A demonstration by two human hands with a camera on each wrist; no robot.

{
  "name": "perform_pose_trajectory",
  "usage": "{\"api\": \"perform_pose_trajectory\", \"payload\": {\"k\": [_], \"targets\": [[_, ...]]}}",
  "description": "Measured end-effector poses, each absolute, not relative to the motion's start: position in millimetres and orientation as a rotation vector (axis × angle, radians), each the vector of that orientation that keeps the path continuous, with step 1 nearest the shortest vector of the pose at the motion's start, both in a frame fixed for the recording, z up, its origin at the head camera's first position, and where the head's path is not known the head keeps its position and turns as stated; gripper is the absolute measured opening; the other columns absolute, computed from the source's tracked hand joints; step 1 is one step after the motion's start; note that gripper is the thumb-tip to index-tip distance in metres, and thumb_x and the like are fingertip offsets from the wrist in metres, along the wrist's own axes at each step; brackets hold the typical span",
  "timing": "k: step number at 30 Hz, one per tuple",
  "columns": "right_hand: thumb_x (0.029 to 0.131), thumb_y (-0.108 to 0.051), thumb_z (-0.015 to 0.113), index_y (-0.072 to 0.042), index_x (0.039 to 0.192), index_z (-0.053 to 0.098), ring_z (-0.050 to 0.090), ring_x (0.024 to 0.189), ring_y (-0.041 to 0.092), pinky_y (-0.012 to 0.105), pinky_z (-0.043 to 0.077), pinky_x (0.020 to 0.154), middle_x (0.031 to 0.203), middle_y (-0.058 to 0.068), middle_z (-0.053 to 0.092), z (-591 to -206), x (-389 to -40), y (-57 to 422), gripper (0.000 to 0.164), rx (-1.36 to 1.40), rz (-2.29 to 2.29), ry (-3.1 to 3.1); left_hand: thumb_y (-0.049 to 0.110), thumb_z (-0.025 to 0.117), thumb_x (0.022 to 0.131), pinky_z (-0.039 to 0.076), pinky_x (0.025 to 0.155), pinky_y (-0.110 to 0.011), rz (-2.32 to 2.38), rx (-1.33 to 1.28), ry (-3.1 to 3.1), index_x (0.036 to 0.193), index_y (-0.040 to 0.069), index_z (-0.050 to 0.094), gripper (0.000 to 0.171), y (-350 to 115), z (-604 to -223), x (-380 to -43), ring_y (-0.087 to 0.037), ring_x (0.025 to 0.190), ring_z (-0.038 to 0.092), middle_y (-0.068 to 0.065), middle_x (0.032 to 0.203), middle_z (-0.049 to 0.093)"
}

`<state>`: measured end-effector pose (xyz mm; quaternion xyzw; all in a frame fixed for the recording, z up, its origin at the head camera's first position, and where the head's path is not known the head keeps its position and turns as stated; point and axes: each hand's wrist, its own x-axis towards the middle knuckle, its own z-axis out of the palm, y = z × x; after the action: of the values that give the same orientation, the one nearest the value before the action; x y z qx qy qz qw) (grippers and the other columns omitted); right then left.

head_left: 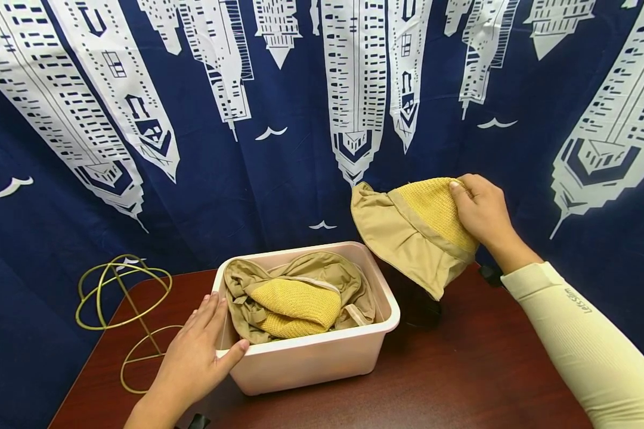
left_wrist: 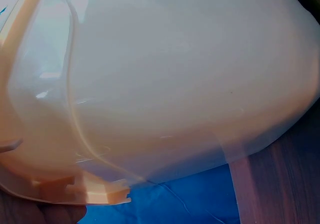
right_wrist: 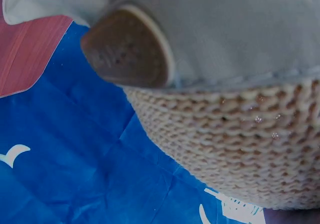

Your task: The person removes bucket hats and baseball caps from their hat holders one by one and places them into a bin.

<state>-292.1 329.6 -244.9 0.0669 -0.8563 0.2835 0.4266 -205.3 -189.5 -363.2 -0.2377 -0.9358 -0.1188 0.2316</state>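
My right hand (head_left: 483,208) pinches a bucket-style sun hat (head_left: 402,229) by its yellow knit crown, up in the air right of the bin. The khaki cloth brim hangs down and to the left. In the right wrist view a brown leather-like patch (right_wrist: 127,51) shows on the brim beside the knit. Resting at the left front corner of a pale pink plastic bin (head_left: 311,360) is my left hand (head_left: 195,351), its fingers straight along the left rim and its thumb over the front rim. Khaki cloth and yellow knit hats (head_left: 300,304) lie bunched inside the bin.
A gold wire stand (head_left: 150,333) with round hoops stands left of the bin on the dark red-brown table (head_left: 461,375). Behind the table hangs a navy curtain (head_left: 290,190) printed with white buildings and birds. A dark object (head_left: 421,310) sits under the raised hat.
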Motion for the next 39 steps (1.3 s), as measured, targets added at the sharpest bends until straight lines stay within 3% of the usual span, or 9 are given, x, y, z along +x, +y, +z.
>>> {"api": "perform_pose_trajectory", "payload": {"k": [6, 17, 28, 39], "targets": [[0.103, -0.03, 0.05, -0.004, 0.102, 0.068, 0.05, 0.085, 0.02, 0.027, 0.037, 0.071, 0.101, 0.014, 0.065, -239.3, -287.2, 332.1, 0.032, 0.06, 0.825, -2.134, 0.052, 0.065, 0.09, 0.034, 0.109, -0.057, -0.325, -0.652, -2.573, 0.142, -0.01, 0.047, 0.082, -189.2, -362.9, -205.2, -0.041, 0.141, 0.035, -0.027, 0.15, 0.04], [0.101, -0.021, 0.054, 0.003, 0.098, 0.069, 0.051, 0.087, 0.015, 0.022, 0.035, 0.075, 0.098, 0.015, 0.064, -235.2, -284.6, 331.8, 0.029, 0.082, 0.782, -1.952, 0.051, 0.065, 0.09, 0.034, 0.11, -0.056, -0.326, -0.657, -2.565, 0.141, -0.01, 0.047, 0.082, -188.4, -364.7, -204.7, -0.041, 0.14, 0.036, -0.027, 0.149, 0.042], [0.094, -0.012, 0.062, 0.007, 0.088, 0.067, 0.057, 0.092, 0.038, 0.048, 0.038, 0.081, 0.091, 0.023, 0.063, -207.4, -283.3, 323.7, 0.021, 0.259, 0.596, -1.804, 0.05, 0.066, 0.09, 0.033, 0.11, -0.057, -0.337, -0.658, -2.57, 0.142, -0.01, 0.046, 0.082, -189.1, -362.7, -204.8, -0.041, 0.14, 0.035, -0.028, 0.149, 0.04], [0.094, -0.012, 0.065, 0.007, 0.085, 0.067, 0.054, 0.089, 0.045, 0.052, 0.04, 0.08, 0.091, 0.024, 0.062, -179.6, -277.3, 297.3, 0.02, 0.528, 0.383, -1.701, 0.051, 0.066, 0.09, 0.033, 0.11, -0.056, -0.338, -0.657, -2.557, 0.141, -0.012, 0.047, 0.083, -191.0, -362.7, -206.1, -0.041, 0.14, 0.036, -0.028, 0.149, 0.041]]}}
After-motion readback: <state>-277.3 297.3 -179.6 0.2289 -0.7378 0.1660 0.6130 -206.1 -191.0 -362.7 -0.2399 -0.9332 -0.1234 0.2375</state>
